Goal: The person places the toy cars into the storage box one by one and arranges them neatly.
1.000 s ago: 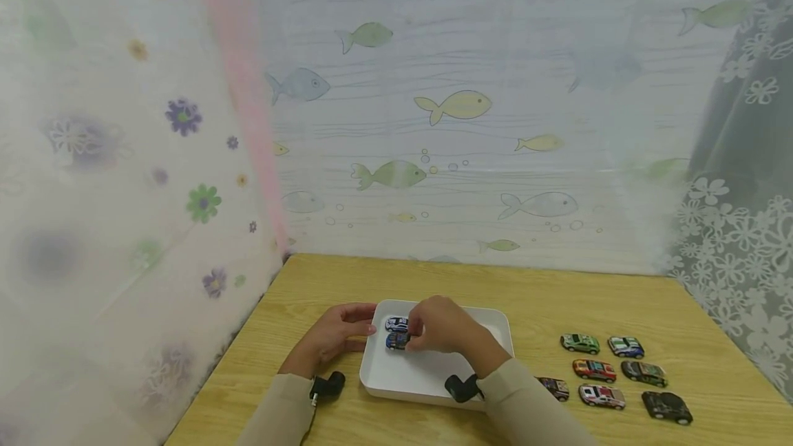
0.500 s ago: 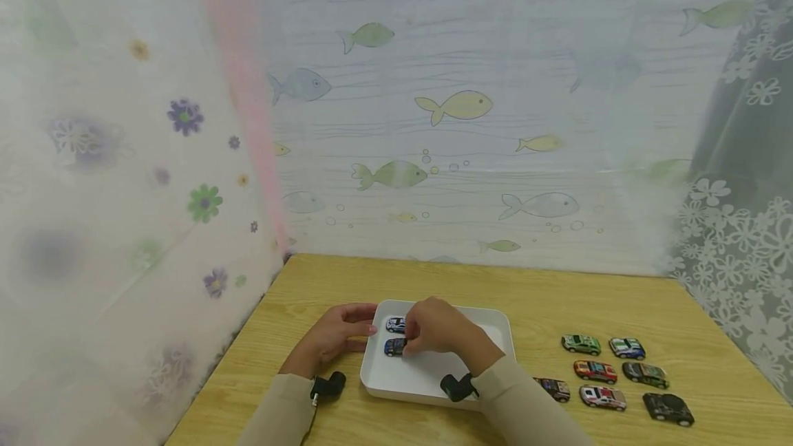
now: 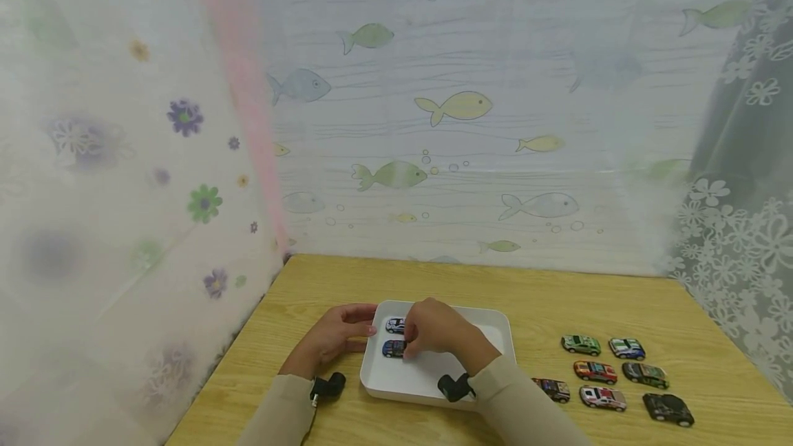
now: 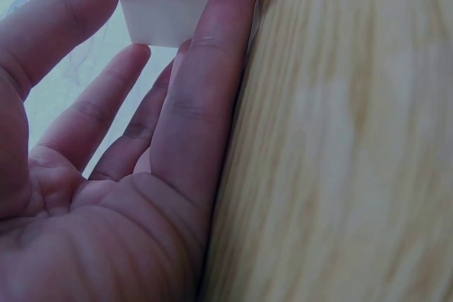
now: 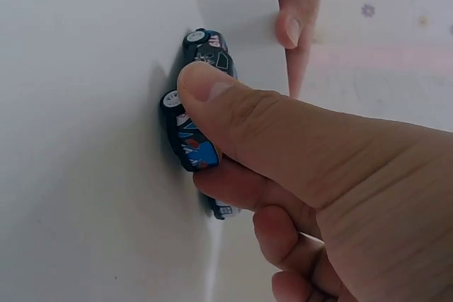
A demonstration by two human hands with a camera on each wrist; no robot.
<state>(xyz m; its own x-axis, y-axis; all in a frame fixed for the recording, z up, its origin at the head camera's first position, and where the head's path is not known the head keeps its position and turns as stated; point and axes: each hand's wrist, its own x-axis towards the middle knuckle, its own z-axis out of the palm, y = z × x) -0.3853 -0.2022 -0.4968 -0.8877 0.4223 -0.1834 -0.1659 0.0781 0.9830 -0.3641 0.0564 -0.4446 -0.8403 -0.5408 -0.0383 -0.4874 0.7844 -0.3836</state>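
Between thumb and fingers my right hand pinches a dark blue toy car with colourful markings, low inside the white tray. In the right wrist view the thumb covers the middle of its side. Beside it, on the side away from me, sits a white and blue toy car, partly hidden by the hand. My left hand is at the tray's left wall, its thumb by the rim. The left wrist view shows the fingers fairly straight, their tips against the tray's outside, the hand low along the table.
Right of the tray, several toy cars stand in rows on the wooden table, among them a green car, a red and orange car and a black car. My right sleeve partly covers another dark car. Patterned curtains hang behind and left.
My right hand has shifted the dark blue car slightly left and toward me, away from the white and blue car. The left hand stays at the tray's side.
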